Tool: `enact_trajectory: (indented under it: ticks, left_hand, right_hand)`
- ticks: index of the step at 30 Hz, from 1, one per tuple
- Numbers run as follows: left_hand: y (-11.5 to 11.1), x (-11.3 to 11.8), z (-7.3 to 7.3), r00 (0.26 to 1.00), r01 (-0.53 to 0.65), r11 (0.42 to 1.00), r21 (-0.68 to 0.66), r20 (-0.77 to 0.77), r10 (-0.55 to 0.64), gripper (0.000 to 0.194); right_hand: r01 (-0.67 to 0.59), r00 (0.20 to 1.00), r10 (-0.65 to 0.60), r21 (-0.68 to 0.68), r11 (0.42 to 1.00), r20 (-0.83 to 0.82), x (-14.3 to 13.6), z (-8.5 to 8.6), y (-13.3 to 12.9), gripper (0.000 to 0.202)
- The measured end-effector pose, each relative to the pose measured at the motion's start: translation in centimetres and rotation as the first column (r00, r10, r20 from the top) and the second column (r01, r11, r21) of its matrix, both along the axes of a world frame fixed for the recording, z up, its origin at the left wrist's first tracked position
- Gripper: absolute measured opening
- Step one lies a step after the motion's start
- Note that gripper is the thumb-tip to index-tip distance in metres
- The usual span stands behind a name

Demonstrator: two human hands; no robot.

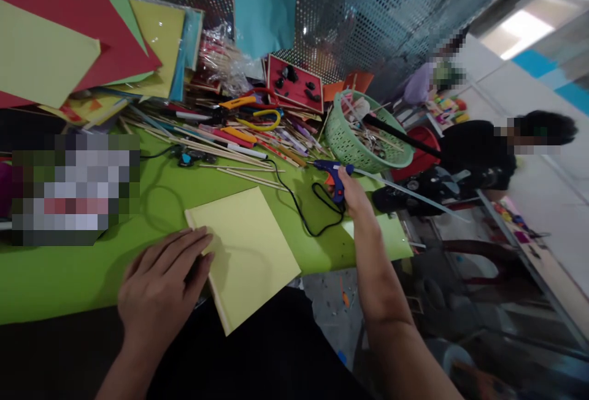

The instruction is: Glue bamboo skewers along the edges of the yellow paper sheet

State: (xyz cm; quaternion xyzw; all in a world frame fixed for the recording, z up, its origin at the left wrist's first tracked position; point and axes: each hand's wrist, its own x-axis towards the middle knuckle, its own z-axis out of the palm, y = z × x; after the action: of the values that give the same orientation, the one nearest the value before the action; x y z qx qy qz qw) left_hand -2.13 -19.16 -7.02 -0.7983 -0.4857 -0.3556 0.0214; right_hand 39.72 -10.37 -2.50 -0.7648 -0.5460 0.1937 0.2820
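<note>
A pale yellow card [255, 259] with a thin strip along its left edge lies at the front of the green table, its near corner jutting over the edge. My left hand [163, 271] is closed over that strip, fingers together on top and thumb at the side. Past the card's right side, my right hand [352, 191] grips a blue hot glue gun [335, 176] by its handle. The gun's nozzle points left, and a long clear glue stick [414, 194] sticks out of its back. Its black cord [304, 222] loops on the green surface [161, 197].
Several thin wooden sticks [239, 157], pens and scissors [262, 119] lie behind the card. A green basket [363, 139] stands at back right, near a red board [294, 84]. Coloured paper [83, 32] is piled at left. Another person [483, 154] is at right.
</note>
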Motion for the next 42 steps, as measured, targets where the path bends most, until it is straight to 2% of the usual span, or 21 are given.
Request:
enact_trajectory:
  ticks: [3,6,9,11,13,14,16,17,19,24,28,31,33,37,42]
  left_hand:
    - [0.0,0.0,0.1,1.0,0.011,1.0,-0.017,0.007,-0.011,0.036]
    - [-0.2,0.0,0.3,1.0,0.006,0.999,-0.051,0.021,-0.005,0.034]
    - [-0.2,-0.1,0.4,0.999,0.017,0.996,-0.083,0.042,-0.014,0.033]
    - [-0.2,-0.1,0.4,0.999,0.027,0.995,-0.097,0.046,-0.022,0.032]
    - [-0.2,-0.1,0.5,0.999,0.023,0.994,-0.104,0.04,-0.019,0.031]
    - [-0.2,-0.1,0.6,0.999,0.023,0.994,-0.11,0.038,-0.019,0.03]
    - [-0.2,-0.1,0.7,0.999,0.03,0.992,-0.122,0.047,-0.024,0.027]
    - [-0.2,-0.1,0.9,0.998,0.038,0.991,-0.126,0.056,-0.031,0.026]
    - [-0.3,-0.2,1.1,0.997,0.048,0.99,-0.13,0.067,-0.04,0.024]
    - [-0.5,-0.7,1.5,0.998,0.032,0.99,-0.137,0.056,-0.025,0.024]
    - [-0.2,-1.0,1.5,0.998,0.041,0.989,-0.145,0.06,-0.033,0.023]
    - [0.1,-1.0,1.5,0.997,0.045,0.986,-0.158,0.067,-0.035,0.023]
    - [0.2,-1.1,1.6,0.997,0.044,0.985,-0.169,0.074,-0.032,0.023]
    - [0.3,-1.2,1.8,0.997,0.032,0.981,-0.19,0.069,-0.02,0.022]
    - [0.6,-1.0,2.1,0.998,0.017,0.982,-0.186,0.06,-0.005,0.021]
  right_hand:
    - [0.112,0.989,-0.102,-0.09,0.99,0.11,0.4,0.7,-0.3,0.079]
    - [0.17,0.965,-0.129,-0.172,0.97,0.23,0.2,2.4,-1.2,0.065]
    - [0.239,0.863,-0.119,-0.189,0.953,0.492,-1.1,4.6,-2.2,0.052]
    - [0.157,0.824,-0.075,-0.099,0.983,0.561,-2.8,5.8,-2.5,0.042]
    - [-0.08,0.868,0.069,0.001,0.997,0.492,-5.2,6.6,-2.3,0.033]
    - [-0.215,0.883,0.185,0.022,0.976,0.431,-6.6,6.7,-2.0,0.028]
    - [-0.429,0.85,0.403,0.001,0.903,0.339,-9.4,6.5,-1.2,0.019]
    - [-0.496,0.816,0.477,-0.028,0.868,0.326,-10.7,6.2,-0.8,0.017]
    - [-0.558,0.76,0.548,-0.082,0.826,0.349,-12.8,5.5,0.3,0.015]
    - [-0.518,0.666,0.547,-0.213,0.829,0.508,-14.9,4.3,2.5,0.02]
    - [-0.48,0.552,0.583,-0.345,0.807,0.596,-15.6,4.0,3.6,0.026]
    - [-0.463,0.479,0.598,-0.393,0.794,0.642,-16.2,4.0,4.0,0.027]
    - [-0.467,0.473,0.585,-0.375,0.801,0.659,-16.3,4.0,4.0,0.026]
    - [-0.528,0.54,0.553,-0.257,0.81,0.634,-15.8,3.9,3.6,0.018]
    - [-0.684,0.603,0.646,-0.112,0.721,0.469,-15.5,3.0,2.8,0.009]
